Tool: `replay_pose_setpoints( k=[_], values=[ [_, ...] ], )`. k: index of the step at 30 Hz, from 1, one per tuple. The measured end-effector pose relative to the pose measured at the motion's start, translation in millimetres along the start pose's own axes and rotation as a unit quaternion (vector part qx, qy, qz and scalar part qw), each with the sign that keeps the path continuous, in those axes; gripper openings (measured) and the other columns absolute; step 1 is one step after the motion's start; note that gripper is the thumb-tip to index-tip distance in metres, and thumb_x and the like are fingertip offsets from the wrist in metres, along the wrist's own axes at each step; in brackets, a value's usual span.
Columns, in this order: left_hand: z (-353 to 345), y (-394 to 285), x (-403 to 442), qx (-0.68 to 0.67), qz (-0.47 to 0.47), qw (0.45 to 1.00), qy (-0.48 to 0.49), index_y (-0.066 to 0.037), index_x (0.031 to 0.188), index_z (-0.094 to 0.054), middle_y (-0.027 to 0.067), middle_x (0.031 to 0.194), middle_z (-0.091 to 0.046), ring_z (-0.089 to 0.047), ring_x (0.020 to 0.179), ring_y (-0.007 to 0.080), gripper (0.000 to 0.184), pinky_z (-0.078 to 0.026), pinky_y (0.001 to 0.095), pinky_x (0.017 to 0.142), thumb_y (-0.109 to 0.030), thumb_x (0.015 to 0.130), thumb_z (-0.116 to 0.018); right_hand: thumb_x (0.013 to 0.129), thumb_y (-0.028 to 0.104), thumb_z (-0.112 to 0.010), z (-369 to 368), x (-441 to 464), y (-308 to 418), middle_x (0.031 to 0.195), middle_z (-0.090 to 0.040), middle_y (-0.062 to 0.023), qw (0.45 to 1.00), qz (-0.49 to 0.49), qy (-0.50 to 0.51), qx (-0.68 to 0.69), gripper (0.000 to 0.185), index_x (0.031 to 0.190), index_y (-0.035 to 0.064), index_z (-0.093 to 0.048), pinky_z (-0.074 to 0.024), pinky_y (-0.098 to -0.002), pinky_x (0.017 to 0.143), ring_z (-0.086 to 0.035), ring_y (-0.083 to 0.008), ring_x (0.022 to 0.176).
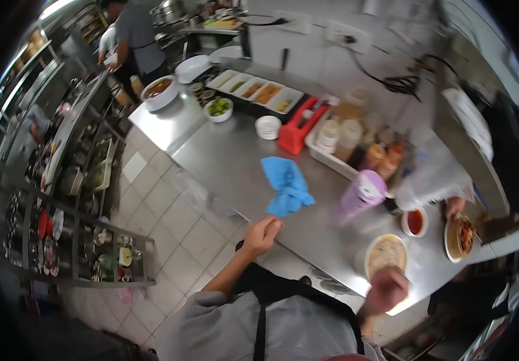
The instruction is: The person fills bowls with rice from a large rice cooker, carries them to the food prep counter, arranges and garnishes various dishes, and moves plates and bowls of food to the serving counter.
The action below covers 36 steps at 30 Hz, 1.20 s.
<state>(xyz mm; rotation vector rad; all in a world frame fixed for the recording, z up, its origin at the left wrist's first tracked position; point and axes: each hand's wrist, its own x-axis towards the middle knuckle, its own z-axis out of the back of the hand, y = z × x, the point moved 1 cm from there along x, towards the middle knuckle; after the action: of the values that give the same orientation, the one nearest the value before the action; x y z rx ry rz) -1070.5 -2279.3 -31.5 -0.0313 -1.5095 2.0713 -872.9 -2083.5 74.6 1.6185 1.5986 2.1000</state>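
My left hand [262, 236] is closed, fingers curled, at the front edge of the steel counter. Just beyond it lies a crumpled blue cloth [286, 188]; whatever the fingers hold, if anything, is hidden. My right hand [387, 290] is smeared by motion, over the near edge of a round container of pale food [386, 256]. Its fingers cannot be made out. Beyond that container are a small white bowl of red sauce [414, 222] and a purple cup [365, 191]. Another person's hand [454, 207] is by a bowl of food [461, 237] at the right.
A white bin of sauce bottles [348, 141] stands by the wall, beside a red holder [295, 133]. Further left are a topping tray [253, 90], a bowl of green pieces [218, 110] and a stew bowl [159, 93]. Co-workers [142, 39] stand at the far left, near shelving [79, 240].
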Motion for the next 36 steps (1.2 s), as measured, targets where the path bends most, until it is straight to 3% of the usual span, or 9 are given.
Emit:
replay_pose_setpoints(
  k=[2,3,6,9,18,24,29,34,36],
  values=[
    [31,27,13,-0.026,0.011,0.999,-0.029,-0.001,0.081,-0.058,0.0077,0.065,-0.057,-0.054,0.055,0.0159,0.022,-0.043,0.0265,0.055,-0.017,0.089,-0.045,0.083,0.011,-0.053,-90,13,-21,0.069,-0.059,-0.0108,0.954,-0.227,0.189,-0.056,0.019,0.096,0.0021,-0.063,-0.0449,-0.0329,0.064,-0.058,-0.025,0.064],
    [50,43,21,-0.056,0.032,0.997,-0.041,0.0,0.082,-0.058,0.0074,0.065,-0.057,-0.053,0.055,0.0148,0.025,-0.043,0.0264,0.055,-0.019,0.09,-0.044,0.079,0.004,-0.056,-129,15,-46,0.091,-0.06,-0.0128,0.926,-0.226,0.282,-0.105,0.024,0.103,0.002,-0.06,-0.0447,-0.0356,0.074,-0.057,-0.0279,0.083],
    [127,96,59,-0.121,0.109,0.985,-0.054,0.0,0.094,-0.055,0.0058,0.071,-0.058,-0.053,0.058,0.0107,0.028,-0.043,0.0242,0.056,-0.023,0.093,-0.04,0.081,0.013,-0.056,-211,-10,-145,0.118,-0.051,-0.0127,0.895,0.002,0.267,-0.357,0.03,0.11,0.0063,-0.058,-0.0384,-0.0405,0.087,-0.048,-0.029,0.106],
    [194,143,95,-0.155,0.169,0.968,-0.101,-0.002,0.104,-0.051,0.0052,0.074,-0.059,-0.055,0.061,0.0102,0.027,-0.042,0.0224,0.056,-0.023,0.093,-0.04,0.083,0.021,-0.053,-240,-18,-197,0.132,-0.039,-0.0095,0.768,0.01,0.333,-0.548,0.035,0.117,0.0112,-0.054,-0.0273,-0.0458,0.096,-0.036,-0.0308,0.119],
    [312,222,147,-0.189,0.207,0.928,-0.246,-0.005,0.11,-0.048,0.006,0.08,-0.059,-0.059,0.067,0.0117,0.024,-0.043,0.0222,0.054,-0.02,0.091,-0.043,0.086,0.024,-0.047,-245,-24,-212,0.13,-0.043,-0.0058,0.748,-0.053,0.316,-0.582,0.036,0.121,0.0142,-0.052,-0.0239,-0.0452,0.097,-0.036,-0.031,0.12],
    [386,260,196,-0.177,0.206,0.926,-0.264,-0.004,0.115,-0.045,0.0105,0.092,-0.058,-0.061,0.075,0.0174,0.028,-0.047,0.0244,0.06,-0.018,0.09,-0.044,0.079,0.015,-0.059,-303,20,-188,0.118,-0.053,-0.0059,0.788,0.008,0.202,-0.581,0.022,0.099,0.0103,-0.063,-0.0282,-0.0439,0.095,-0.042,-0.0303,0.114],
    [470,295,266,-0.13,0.202,0.929,-0.28,-0.001,0.119,-0.04,0.0136,0.095,-0.057,-0.061,0.075,0.0188,0.034,-0.048,0.0262,0.06,-0.015,0.089,-0.044,0.079,0.006,-0.057,-436,143,-206,0.092,-0.058,-0.0151,0.928,-0.003,0.189,-0.322,0.012,0.089,-0.001,-0.06,-0.0455,-0.0328,0.071,-0.057,-0.0301,0.08],
    [529,334,299,-0.124,0.227,0.932,-0.253,0.0,0.119,-0.039,0.0139,0.092,-0.058,-0.061,0.074,0.0176,0.037,-0.047,0.0249,0.059,-0.017,0.088,-0.047,0.073,0.009,-0.06,-542,214,-313,0.08,-0.061,-0.019,0.869,0.037,0.337,-0.36,0.012,0.079,-0.0017,-0.062,-0.0466,-0.0389,0.069,-0.059,-0.0334,0.077],
    [549,349,304,-0.131,0.254,0.931,-0.229,0.0,0.119,-0.039,0.013,0.091,-0.058,-0.06,0.073,0.0165,0.036,-0.046,0.0243,0.058,-0.017,0.088,-0.047,0.069,0.007,-0.062,-570,213,-334,0.079,-0.061,-0.0203,0.765,-0.022,0.437,-0.473,0.012,0.077,-0.0013,-0.062,-0.0475,-0.0405,0.069,-0.059,-0.0342,0.076]
  ],
)
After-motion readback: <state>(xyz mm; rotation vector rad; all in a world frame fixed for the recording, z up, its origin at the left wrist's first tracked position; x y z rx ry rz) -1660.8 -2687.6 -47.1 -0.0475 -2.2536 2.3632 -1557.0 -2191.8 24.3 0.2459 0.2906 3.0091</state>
